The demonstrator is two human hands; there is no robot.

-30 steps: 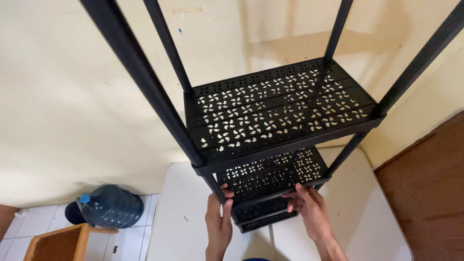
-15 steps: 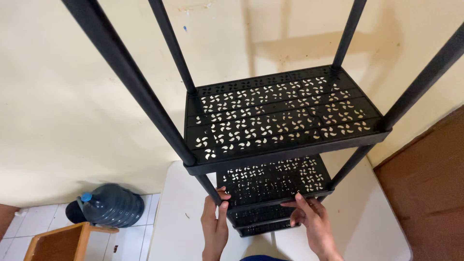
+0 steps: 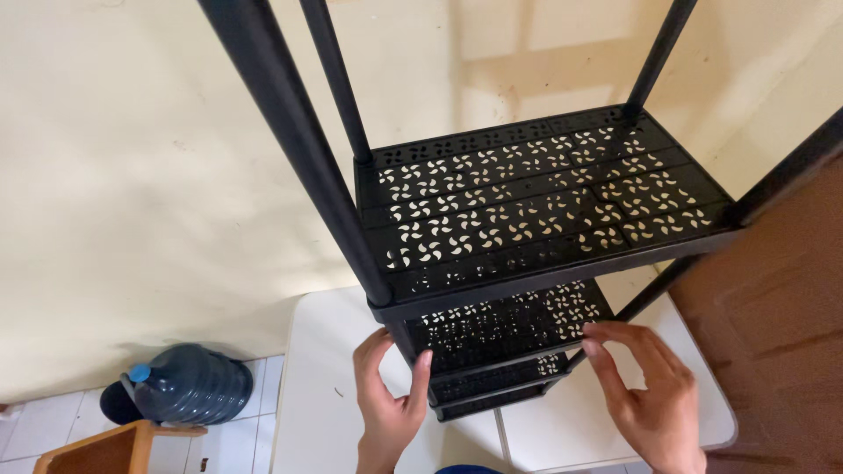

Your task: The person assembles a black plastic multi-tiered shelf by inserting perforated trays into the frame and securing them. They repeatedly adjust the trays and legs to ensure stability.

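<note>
Two bare hands of yours are low in the view, one at each front corner of a black plastic shelf rack (image 3: 527,211). Your left hand (image 3: 386,399) is open, with the thumb and the fingers spread apart around the near left post (image 3: 406,338); the fingertips are just beside the post, and I cannot tell if they really touch it. Your right hand (image 3: 654,395) is also open, fingers curved and spread, and it closes on nothing. Its fingertips are at the near right corner of the second shelf (image 3: 505,320), touching the edge or very close to it.

The rack stands upright on a white table (image 3: 325,412), with four dark posts and several perforated shelves, one above the other. The top visible shelf is wide and close to the camera, and the lower shelves look smaller below it. The thick near left post rises past the upper edge of the view.

Behind the rack is a pale yellow wall (image 3: 132,175). On the left, on the white tiled floor (image 3: 35,421), lies a big blue water jug (image 3: 189,384) with a blue cap, and near it is the corner of a wooden box (image 3: 105,448). On the right stands a brown wooden panel (image 3: 781,307).
</note>
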